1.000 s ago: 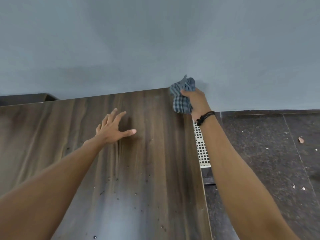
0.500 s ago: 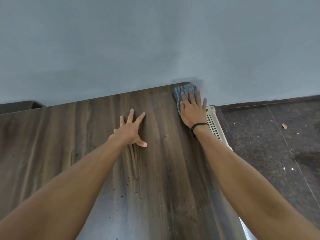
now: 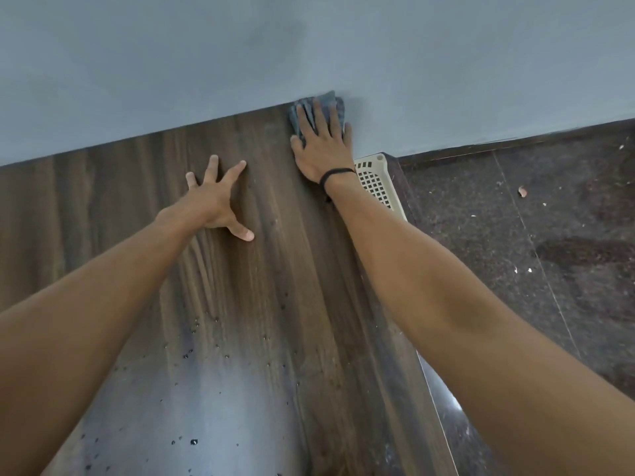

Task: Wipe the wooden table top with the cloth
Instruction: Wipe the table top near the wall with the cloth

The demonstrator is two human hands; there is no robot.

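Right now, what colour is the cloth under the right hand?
Blue-grey cloth, best seen in the head view.

— What sort of place is it?

— A plain, everyday indoor room. A dark wood-grain laminate desk stands pushed against a bare grey-blue painted wall.

— And underfoot?

— A dark speckled stone-tile floor, with a dark skirting strip along the wall and pale bits of litter scattered about. A cream perforated plastic panel sits just beside the desk's edge, and small dark specks dot the desk. Whether it is a home or an office cannot be told.
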